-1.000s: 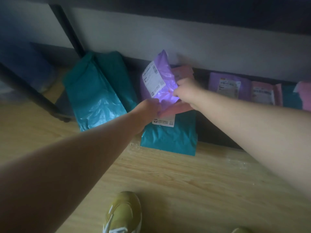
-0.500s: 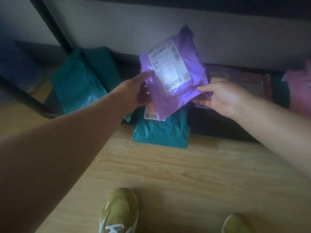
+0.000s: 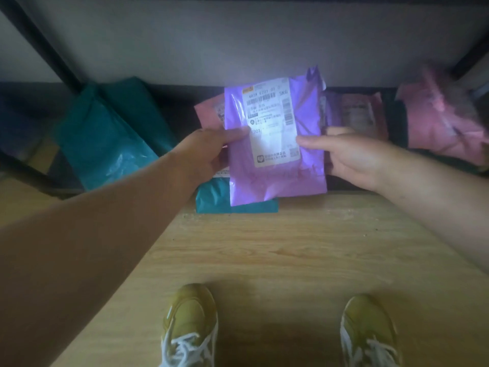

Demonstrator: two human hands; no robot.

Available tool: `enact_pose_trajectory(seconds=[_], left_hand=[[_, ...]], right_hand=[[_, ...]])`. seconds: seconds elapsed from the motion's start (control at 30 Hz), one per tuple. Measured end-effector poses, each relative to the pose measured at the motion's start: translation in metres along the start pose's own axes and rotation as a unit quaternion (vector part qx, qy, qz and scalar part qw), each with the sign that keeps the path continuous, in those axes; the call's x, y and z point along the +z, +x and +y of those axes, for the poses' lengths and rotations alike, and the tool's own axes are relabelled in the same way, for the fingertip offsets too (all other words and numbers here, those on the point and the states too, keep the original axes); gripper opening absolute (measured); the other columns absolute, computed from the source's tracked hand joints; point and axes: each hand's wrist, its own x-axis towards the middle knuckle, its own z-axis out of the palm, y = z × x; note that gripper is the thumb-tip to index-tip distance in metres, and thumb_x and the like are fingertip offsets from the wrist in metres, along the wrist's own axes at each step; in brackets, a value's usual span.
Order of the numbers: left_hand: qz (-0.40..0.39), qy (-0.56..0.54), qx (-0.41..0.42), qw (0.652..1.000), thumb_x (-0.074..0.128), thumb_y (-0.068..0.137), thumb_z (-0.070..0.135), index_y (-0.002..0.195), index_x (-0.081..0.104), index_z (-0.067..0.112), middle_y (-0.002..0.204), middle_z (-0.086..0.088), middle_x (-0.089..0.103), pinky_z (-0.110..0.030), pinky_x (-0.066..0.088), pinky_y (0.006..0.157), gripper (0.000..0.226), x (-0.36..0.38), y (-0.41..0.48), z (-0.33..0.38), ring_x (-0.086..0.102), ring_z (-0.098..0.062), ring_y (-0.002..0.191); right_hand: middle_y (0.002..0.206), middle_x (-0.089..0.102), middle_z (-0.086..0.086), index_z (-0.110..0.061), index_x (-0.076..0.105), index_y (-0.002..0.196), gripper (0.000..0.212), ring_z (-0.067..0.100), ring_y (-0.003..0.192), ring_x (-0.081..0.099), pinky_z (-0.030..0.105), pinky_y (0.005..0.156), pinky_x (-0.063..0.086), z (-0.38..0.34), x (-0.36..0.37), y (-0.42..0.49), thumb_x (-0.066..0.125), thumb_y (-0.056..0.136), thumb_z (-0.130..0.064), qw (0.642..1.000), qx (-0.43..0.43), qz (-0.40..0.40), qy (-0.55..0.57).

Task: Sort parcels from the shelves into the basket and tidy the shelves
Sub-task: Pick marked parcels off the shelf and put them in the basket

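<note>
A purple parcel (image 3: 275, 144) is held upright in the air in front of the low shelf, its white shipping label (image 3: 272, 123) facing the camera with barcodes and small print visible. The left hand (image 3: 209, 152) has its grip clamped on the parcel's left edge, thumb lying across the front just beside the label. The right hand (image 3: 346, 157) has its grip clamped on the right edge, thumb pressed on the label's lower right side and the other fingers behind the bag.

Directly behind and below the held parcel, a small teal parcel (image 3: 235, 200) stands at the front of the shelf, mostly hidden. A pink parcel (image 3: 209, 112) peeks out behind the purple one's upper left corner. Further left a large teal parcel (image 3: 105, 139) leans against the back wall (image 3: 238, 49), next to a dark shelf post (image 3: 45, 46). To the right, another pink parcel with a label (image 3: 357, 115) stands against the wall, and a larger pink parcel (image 3: 444, 117), blurred, sits at the far right.

Below, the wooden floor (image 3: 277, 255) stretches toward the camera, where two yellow shoes (image 3: 190, 324) with white laces show at the bottom edge.
</note>
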Motion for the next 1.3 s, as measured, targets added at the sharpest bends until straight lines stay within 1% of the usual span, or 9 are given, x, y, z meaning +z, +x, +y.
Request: enact_pose_trajectory(seconds=[0.1,0.27,0.47,0.57,0.7,0.9,1.0,1.17,1.3], left_hand=[[-0.024,-0.009,-0.011,1.000,0.078,0.070,0.019,0.110,0.070,0.009,0.108,-0.009,0.074,-0.029,0.058,0.074,0.042,0.003,-0.010,-0.006,0.073,-0.020,0.090],[-0.045,-0.044,-0.015,0.998,0.071,0.080,0.013,0.114,0.068,0.007,0.119,-0.012,0.070,-0.037,0.056,0.093,0.035,0.008,-0.023,-0.007,0.069,-0.024,0.101],[-0.037,-0.033,-0.039,0.998,0.067,0.086,0.015,0.113,0.068,0.009,0.117,-0.011,0.071,-0.038,0.055,0.094,0.028,0.012,-0.023,-0.001,0.069,-0.024,0.102],[-0.034,-0.029,-0.043,0.998,0.074,0.074,0.018,0.113,0.070,0.010,0.116,-0.009,0.072,-0.039,0.054,0.096,0.041,0.012,-0.018,-0.006,0.069,-0.024,0.102],[-0.053,0.034,-0.078,0.995,0.071,0.076,0.011,0.097,0.072,0.008,0.096,-0.008,0.076,-0.033,0.058,0.083,0.022,0.013,-0.016,-0.026,0.072,-0.018,0.079],[0.069,0.155,-0.019,0.985,0.081,0.073,0.005,0.087,0.072,0.008,0.100,-0.017,0.074,-0.043,0.057,0.087,0.016,0.024,0.003,-0.030,0.071,-0.030,0.087],[0.095,0.181,-0.014,0.979,0.088,0.064,0.016,0.099,0.071,0.002,0.105,-0.020,0.072,-0.051,0.054,0.093,0.042,0.032,0.015,-0.020,0.069,-0.037,0.100],[0.079,0.166,0.001,0.983,0.075,0.081,0.004,0.114,0.067,0.006,0.107,-0.014,0.072,-0.035,0.061,0.079,0.033,0.045,0.038,-0.004,0.071,-0.027,0.089],[0.093,0.100,-0.005,0.991,0.063,0.087,-0.009,0.117,0.059,0.002,0.094,-0.018,0.066,-0.029,0.060,0.068,0.032,0.040,0.047,0.008,0.065,-0.024,0.071]], right_hand=[[0.098,0.077,-0.005,-0.009,0.069,0.101,0.010,0.017,0.109,0.068,0.044,0.107,0.045,0.002,0.002,-0.007,0.068,0.091,-0.013,0.998,-0.027,0.042,0.035],[0.103,0.076,0.005,-0.012,0.071,0.106,0.016,0.020,0.090,0.073,0.028,0.060,0.059,0.014,0.003,-0.012,0.065,0.091,-0.012,0.994,-0.004,0.022,0.109],[0.101,0.075,0.006,-0.013,0.070,0.110,0.017,0.014,0.064,0.073,0.023,0.045,0.052,0.014,0.002,-0.009,0.062,0.095,-0.010,0.987,0.018,0.015,0.156],[0.100,0.075,0.006,-0.012,0.069,0.113,0.019,0.013,0.063,0.073,0.022,0.045,0.052,0.015,-0.002,-0.006,0.063,0.095,-0.011,0.986,0.019,0.019,0.162],[0.072,0.075,0.001,-0.008,0.065,0.122,0.026,0.011,0.055,0.070,0.025,0.051,0.054,0.022,-0.007,0.001,0.058,0.098,-0.012,0.985,0.030,0.031,0.169],[0.108,0.072,0.015,-0.001,0.066,0.124,0.032,0.021,0.080,0.073,0.033,0.068,0.062,0.036,-0.009,0.007,0.062,0.092,-0.006,0.988,0.070,-0.008,0.137],[0.091,0.074,0.008,-0.007,0.068,0.112,0.026,0.019,0.071,0.071,0.031,0.057,0.060,0.040,-0.010,0.015,0.065,0.088,0.003,0.995,0.058,0.064,0.052],[0.079,0.069,0.001,-0.017,0.064,0.089,0.023,0.014,0.058,0.067,0.022,0.045,0.054,0.022,-0.032,0.048,0.064,0.089,0.006,0.984,0.022,0.176,-0.011],[0.090,0.067,0.004,-0.022,0.058,0.087,0.025,0.023,0.068,0.064,0.039,0.063,0.060,0.004,-0.051,0.080,0.056,0.093,0.002,0.972,0.022,0.222,-0.069]])
